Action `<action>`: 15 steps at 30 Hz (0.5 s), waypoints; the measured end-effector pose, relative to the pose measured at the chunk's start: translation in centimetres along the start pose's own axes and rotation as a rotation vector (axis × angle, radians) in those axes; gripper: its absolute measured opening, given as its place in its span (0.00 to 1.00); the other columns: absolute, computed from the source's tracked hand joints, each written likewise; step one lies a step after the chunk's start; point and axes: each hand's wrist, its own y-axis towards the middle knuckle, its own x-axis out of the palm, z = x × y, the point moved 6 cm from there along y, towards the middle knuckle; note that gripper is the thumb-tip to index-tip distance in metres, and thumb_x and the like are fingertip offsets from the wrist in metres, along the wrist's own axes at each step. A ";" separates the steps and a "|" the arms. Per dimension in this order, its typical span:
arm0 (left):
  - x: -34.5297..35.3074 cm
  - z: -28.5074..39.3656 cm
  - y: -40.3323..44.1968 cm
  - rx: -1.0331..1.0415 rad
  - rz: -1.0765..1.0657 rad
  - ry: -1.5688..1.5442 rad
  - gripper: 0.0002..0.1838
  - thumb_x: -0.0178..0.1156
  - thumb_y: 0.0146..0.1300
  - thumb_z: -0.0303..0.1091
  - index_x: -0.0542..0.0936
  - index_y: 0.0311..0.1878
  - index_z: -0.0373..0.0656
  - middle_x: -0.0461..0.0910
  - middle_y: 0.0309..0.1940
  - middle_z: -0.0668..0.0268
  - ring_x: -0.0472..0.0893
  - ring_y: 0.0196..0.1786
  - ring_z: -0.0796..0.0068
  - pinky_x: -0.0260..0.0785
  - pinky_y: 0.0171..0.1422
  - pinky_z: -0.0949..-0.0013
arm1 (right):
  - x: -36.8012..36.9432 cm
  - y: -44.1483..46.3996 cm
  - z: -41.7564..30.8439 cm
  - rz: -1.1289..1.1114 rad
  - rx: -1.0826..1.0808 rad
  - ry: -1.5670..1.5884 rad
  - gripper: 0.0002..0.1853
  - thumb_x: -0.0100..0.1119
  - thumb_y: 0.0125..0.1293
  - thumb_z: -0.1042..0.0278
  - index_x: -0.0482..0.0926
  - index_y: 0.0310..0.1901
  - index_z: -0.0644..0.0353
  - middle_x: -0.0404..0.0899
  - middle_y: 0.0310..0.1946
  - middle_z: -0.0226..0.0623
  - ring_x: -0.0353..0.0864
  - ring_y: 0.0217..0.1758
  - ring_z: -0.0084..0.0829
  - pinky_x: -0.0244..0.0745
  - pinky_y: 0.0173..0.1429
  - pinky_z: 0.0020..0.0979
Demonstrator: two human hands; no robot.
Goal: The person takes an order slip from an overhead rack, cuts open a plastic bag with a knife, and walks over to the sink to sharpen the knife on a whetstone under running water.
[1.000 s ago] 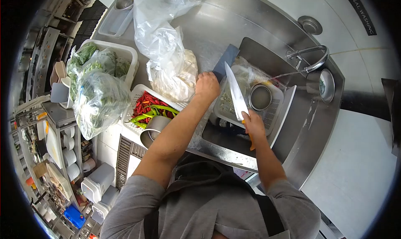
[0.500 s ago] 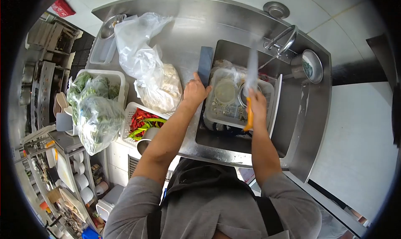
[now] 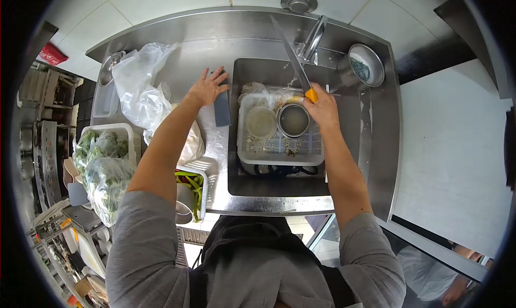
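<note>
Holding, right hand (image 3: 324, 106): one knife (image 3: 295, 60), fingers clenched round its yellow handle, probably to keep skin off the edge. Location: raised over the sink (image 3: 252, 71), just beyond those fingers. Long axis: slantwise from my fist; tip pointing away from me and leftward, past the tap (image 3: 314, 39), toward the back wall (image 3: 188, 15). Left hand (image 3: 205, 91): fingers spread, grasping nothing, reaching over the far end of one block (image 3: 222, 110), likely to steady it; whether they press, I cannot tell. Block: flat on the counter (image 3: 215, 163) beside the sink, long axis running from those fingertips nearly straight toward me. Between my hands, nearer me: one tray (image 3: 279, 160), seemingly set in the sink to drain. Left of my left fingers: one bag (image 3: 141, 87).
</note>
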 end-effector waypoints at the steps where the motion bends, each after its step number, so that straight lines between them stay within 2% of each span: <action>1: 0.2 -0.5 -0.3 -0.029 0.020 0.010 0.23 0.55 0.61 0.34 0.72 0.61 0.59 0.59 0.70 0.67 0.46 0.77 0.61 0.49 0.74 0.39 | -0.4 0.3 -0.2 -0.001 0.002 0.004 0.25 0.61 0.53 0.65 0.74 0.56 0.49 0.79 0.42 0.43 0.79 0.44 0.49 0.76 0.45 0.44; 2: 0.3 -0.6 -0.8 -0.031 0.014 0.010 0.23 0.55 0.61 0.34 0.72 0.61 0.59 0.59 0.70 0.67 0.46 0.77 0.61 0.49 0.74 0.39 | -1.0 0.7 -1.0 -0.048 -0.004 -0.077 0.27 0.62 0.53 0.66 0.73 0.58 0.47 0.79 0.44 0.43 0.79 0.43 0.50 0.76 0.46 0.44; 4: 0.5 -2.3 -2.0 -0.207 -0.035 -0.023 0.25 0.62 0.56 0.44 0.73 0.58 0.51 0.70 0.62 0.64 0.59 0.73 0.61 0.54 0.72 0.43 | -0.8 0.9 -1.5 -0.097 -0.022 -0.150 0.28 0.63 0.53 0.66 0.73 0.59 0.45 0.78 0.45 0.43 0.80 0.43 0.50 0.76 0.47 0.44; 5: -0.3 -2.1 -2.7 -0.219 -0.042 -0.021 0.25 0.62 0.56 0.44 0.73 0.58 0.51 0.70 0.62 0.64 0.59 0.73 0.61 0.54 0.72 0.43 | -0.6 0.5 -1.0 -0.055 -0.021 -0.129 0.29 0.64 0.54 0.65 0.72 0.60 0.45 0.78 0.47 0.43 0.80 0.42 0.50 0.76 0.47 0.44; 7: -0.7 -1.7 -4.0 -0.510 -0.213 -0.321 0.30 0.65 0.50 0.52 0.75 0.54 0.45 0.78 0.53 0.59 0.73 0.63 0.59 0.64 0.66 0.50 | 0.4 -0.4 -0.3 -0.019 -0.036 -0.100 0.30 0.65 0.54 0.65 0.72 0.62 0.46 0.77 0.48 0.44 0.80 0.41 0.50 0.76 0.48 0.44; 8: -1.1 -0.6 -4.5 -0.525 -0.218 -0.324 0.30 0.65 0.50 0.52 0.75 0.54 0.45 0.78 0.53 0.59 0.73 0.63 0.59 0.64 0.66 0.50 | 0.8 -1.4 0.4 0.025 -0.010 -0.026 0.29 0.65 0.56 0.65 0.72 0.62 0.48 0.78 0.42 0.45 0.80 0.41 0.49 0.76 0.47 0.42; 9: -1.5 0.1 -5.2 -0.661 -0.162 -0.438 0.30 0.65 0.51 0.53 0.76 0.51 0.43 0.80 0.49 0.56 0.76 0.58 0.59 0.67 0.62 0.53 | 1.0 -2.4 0.5 0.067 0.016 0.046 0.28 0.65 0.57 0.65 0.73 0.62 0.50 0.79 0.36 0.46 0.80 0.40 0.47 0.75 0.47 0.40; 10: -1.7 0.7 -5.8 -0.798 -0.102 -0.556 0.30 0.64 0.51 0.54 0.76 0.49 0.40 0.81 0.45 0.53 0.79 0.53 0.58 0.71 0.58 0.56 | 1.6 -3.4 0.7 -0.009 0.148 0.061 0.27 0.65 0.59 0.64 0.73 0.62 0.54 0.80 0.37 0.48 0.81 0.38 0.46 0.75 0.46 0.38; 11: -1.7 2.0 -5.8 -0.813 -0.108 -0.567 0.30 0.64 0.51 0.54 0.76 0.49 0.40 0.81 0.45 0.53 0.79 0.53 0.58 0.71 0.58 0.56 | 1.7 -4.5 -0.2 -0.026 0.137 0.060 0.27 0.65 0.59 0.64 0.73 0.62 0.54 0.80 0.37 0.48 0.81 0.38 0.46 0.75 0.46 0.38; 13: -1.5 3.8 -6.2 -0.913 -0.095 -0.682 0.28 0.64 0.53 0.53 0.77 0.47 0.37 0.82 0.44 0.53 0.78 0.53 0.59 0.74 0.55 0.62 | 1.6 -6.9 -0.7 -0.009 0.310 0.158 0.25 0.63 0.62 0.63 0.74 0.60 0.57 0.81 0.40 0.50 0.82 0.37 0.44 0.75 0.46 0.35; 15: -0.4 5.3 -6.3 -0.930 -0.039 -0.677 0.28 0.64 0.53 0.52 0.77 0.46 0.36 0.81 0.43 0.52 0.78 0.53 0.57 0.74 0.55 0.62 | 1.4 -9.2 -2.2 -0.015 0.269 0.146 0.23 0.62 0.63 0.62 0.75 0.60 0.54 0.81 0.40 0.49 0.81 0.38 0.46 0.74 0.46 0.38</action>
